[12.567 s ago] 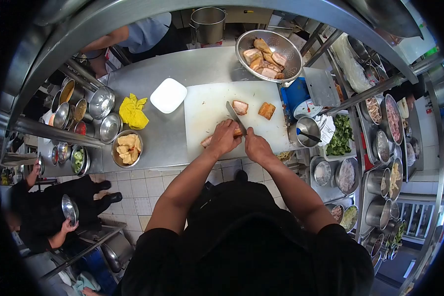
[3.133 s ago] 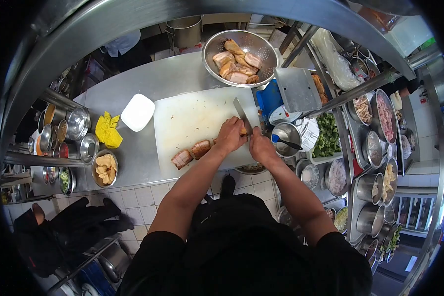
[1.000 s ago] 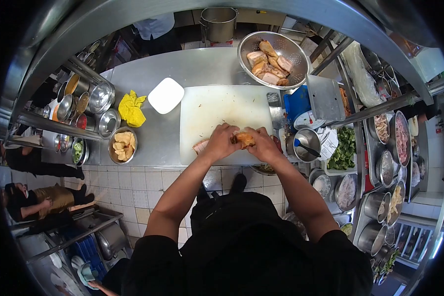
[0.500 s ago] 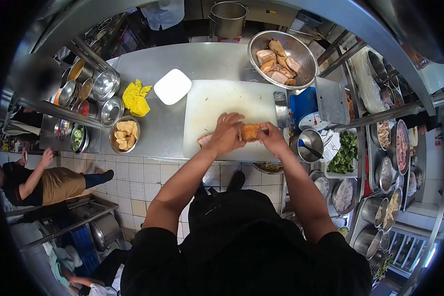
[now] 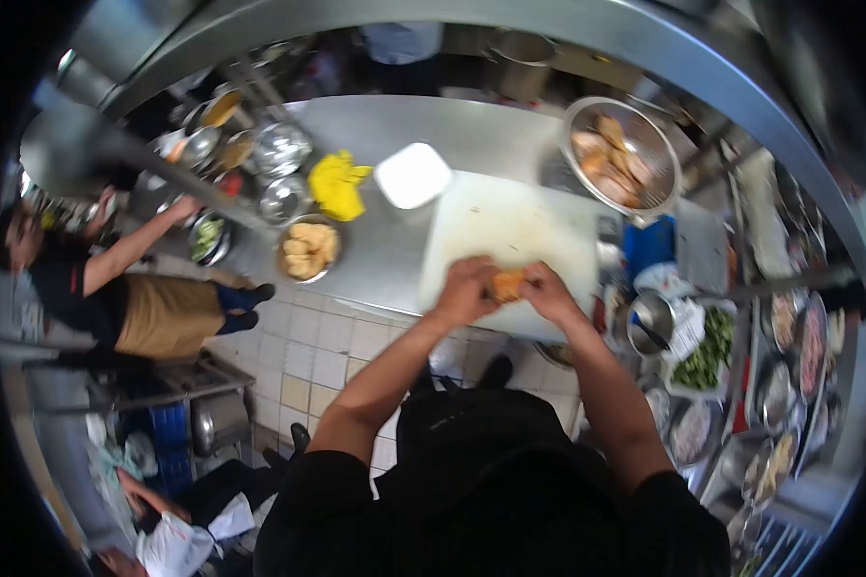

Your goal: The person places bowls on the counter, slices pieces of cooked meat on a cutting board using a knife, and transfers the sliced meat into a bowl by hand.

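Both of my hands are closed on an orange-brown, crisp-skinned piece of roast pork (image 5: 508, 286) near the front of the white cutting board (image 5: 510, 212). My left hand (image 5: 467, 290) grips its left end, and my right hand (image 5: 548, 291) pinches the right end. The fingers cover part of the meat, and motion softens its outline. Behind the board to the right, a perforated steel colander (image 5: 660, 144) holds several browned pieces of meat (image 5: 606, 162). A white square plate (image 5: 414, 175) lies at the board's back left corner.
Left of the board are a yellow cloth (image 5: 338, 188) and a bowl of pale yellow chunks (image 5: 309, 248). A steel pot (image 5: 635, 332) and leafy greens (image 5: 707, 348) stand to the right. A person in a brown apron (image 5: 168, 313) reaches towards bowls at far left. Metal shelf rails cross overhead.
The view has swung, so the board and counter things sit further right in it. Meat seen earlier left of my left hand is no longer visible. Both hands still hold the pork piece.
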